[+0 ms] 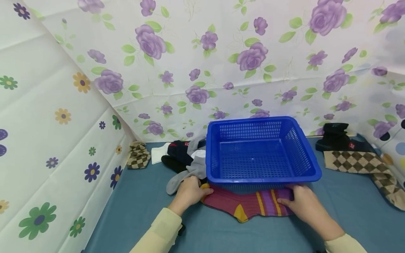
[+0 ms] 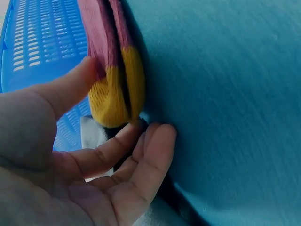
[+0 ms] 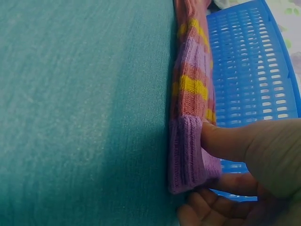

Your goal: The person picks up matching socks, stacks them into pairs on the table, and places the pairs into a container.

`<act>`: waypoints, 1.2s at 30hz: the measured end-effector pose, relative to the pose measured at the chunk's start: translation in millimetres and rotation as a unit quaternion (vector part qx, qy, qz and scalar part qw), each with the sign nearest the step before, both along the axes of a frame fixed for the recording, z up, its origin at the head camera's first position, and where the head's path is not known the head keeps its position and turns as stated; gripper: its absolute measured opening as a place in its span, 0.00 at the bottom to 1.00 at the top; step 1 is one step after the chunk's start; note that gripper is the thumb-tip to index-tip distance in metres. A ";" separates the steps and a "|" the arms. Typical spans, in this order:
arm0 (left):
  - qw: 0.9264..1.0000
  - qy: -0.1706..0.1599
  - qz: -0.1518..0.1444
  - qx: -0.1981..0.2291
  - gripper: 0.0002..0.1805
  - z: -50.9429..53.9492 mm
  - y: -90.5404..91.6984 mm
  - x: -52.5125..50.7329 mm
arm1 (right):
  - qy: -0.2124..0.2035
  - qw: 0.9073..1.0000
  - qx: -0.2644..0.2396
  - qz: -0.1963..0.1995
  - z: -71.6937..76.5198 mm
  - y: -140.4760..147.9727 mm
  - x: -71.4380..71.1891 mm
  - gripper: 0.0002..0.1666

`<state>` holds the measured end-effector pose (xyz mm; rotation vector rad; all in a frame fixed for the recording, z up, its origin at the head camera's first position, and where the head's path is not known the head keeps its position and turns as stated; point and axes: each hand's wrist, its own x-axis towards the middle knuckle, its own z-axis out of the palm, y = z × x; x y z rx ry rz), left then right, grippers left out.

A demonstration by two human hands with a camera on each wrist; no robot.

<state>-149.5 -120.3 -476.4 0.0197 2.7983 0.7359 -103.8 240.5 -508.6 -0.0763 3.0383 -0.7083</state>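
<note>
A pair of maroon socks (image 1: 226, 199) with yellow toes and heels and purple-and-yellow stripes lies flat, one layered on the other. My left hand (image 1: 189, 193) is at the toe end. Its thumb touches the upper face, while the other fingers (image 2: 155, 150) extend loosely past the yellow toes (image 2: 107, 106). At the opposite end, my right hand (image 1: 302, 202) pinches the purple cuff (image 3: 186, 155), thumb on top and index finger beneath its edge. Just behind the socks stands a blue plastic basket (image 1: 262, 181) with nothing in it.
Left of the basket is a heap of grey, white and dark socks (image 1: 190, 158). A checkered sock (image 1: 138, 154) lies at the far left. On the right are black socks (image 1: 333, 138) and a long brown checkered sock (image 1: 357, 162). Flowered sheets (image 1: 196, 70) border the blue-green surface (image 1: 237, 239).
</note>
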 end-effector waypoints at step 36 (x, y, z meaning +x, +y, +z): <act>0.994 0.000 -0.103 0.044 0.15 -2.7 1.4 9.9 | -0.120 0.992 -0.013 0.021 8.4 3.0 6.2 0.28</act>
